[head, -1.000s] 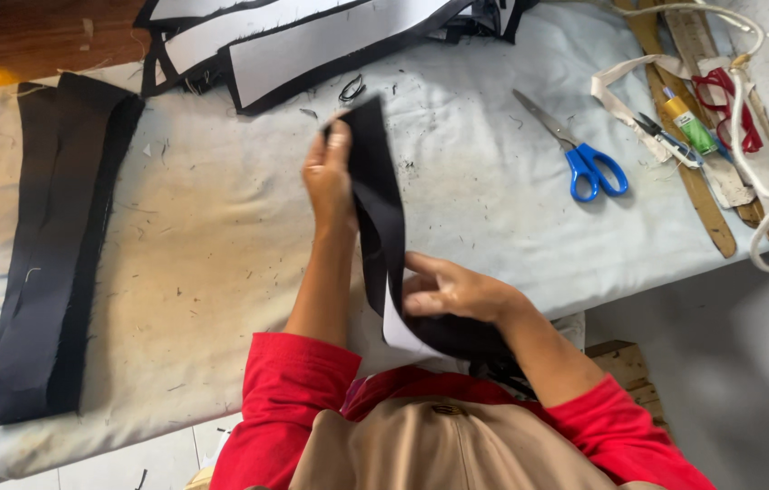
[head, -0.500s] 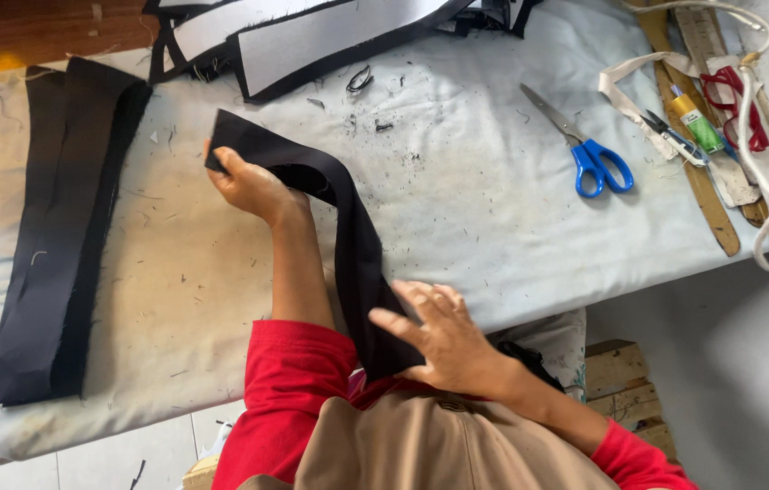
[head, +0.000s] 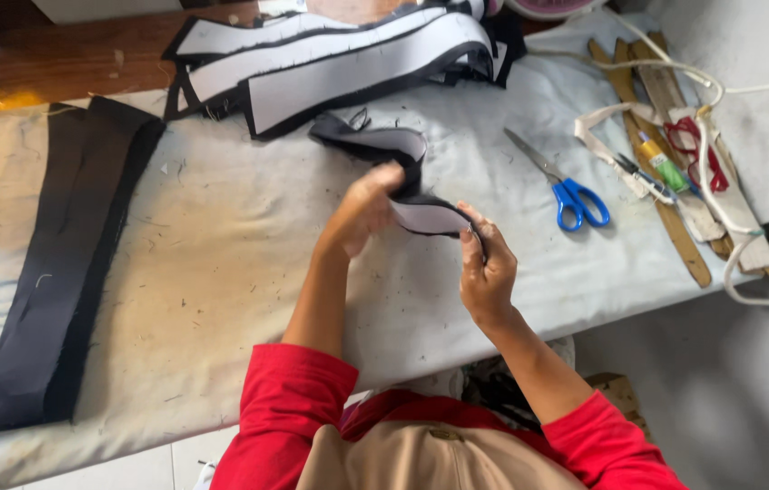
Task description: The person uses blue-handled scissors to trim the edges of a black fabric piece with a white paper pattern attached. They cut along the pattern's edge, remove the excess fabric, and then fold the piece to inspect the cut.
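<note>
Both hands hold one long black fabric strip with a white backing (head: 407, 150) above the padded table (head: 221, 272). My left hand (head: 362, 209) pinches the strip near its middle. My right hand (head: 486, 263) grips its near end, where the white side (head: 430, 216) faces up. The strip's far end rests on the table just in front of a pile of similar black-and-white strips (head: 339, 59) at the back edge.
A stack of plain black strips (head: 67, 263) lies along the table's left side. Blue-handled scissors (head: 566, 186) lie right of my hands. Further right are wooden sticks (head: 666, 218), a small bottle (head: 661, 163), red-handled scissors (head: 697, 150) and a white cord (head: 720, 100).
The black strip I laid toward the left stack is gone from my hands. Both hands have come up to the table's middle and hold a strip from the back pile.
</note>
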